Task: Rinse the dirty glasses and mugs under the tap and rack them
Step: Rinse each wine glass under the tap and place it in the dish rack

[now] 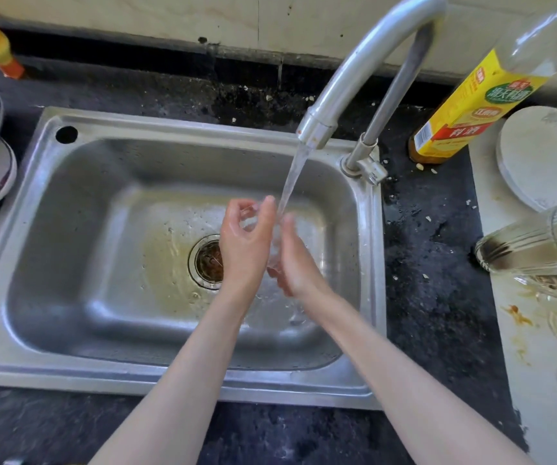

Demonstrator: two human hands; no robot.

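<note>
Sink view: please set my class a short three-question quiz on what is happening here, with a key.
1. True or false: the tap is turned off.
2. Where does the ribbed glass lie on its side? A: in the basin. B: on the white surface at the right. C: on the stacked bowls.
3. Fill in: the left hand holds a clear ___ in the water stream.

Key: 1 false, water is running. 2 B. 3 glass.
</note>
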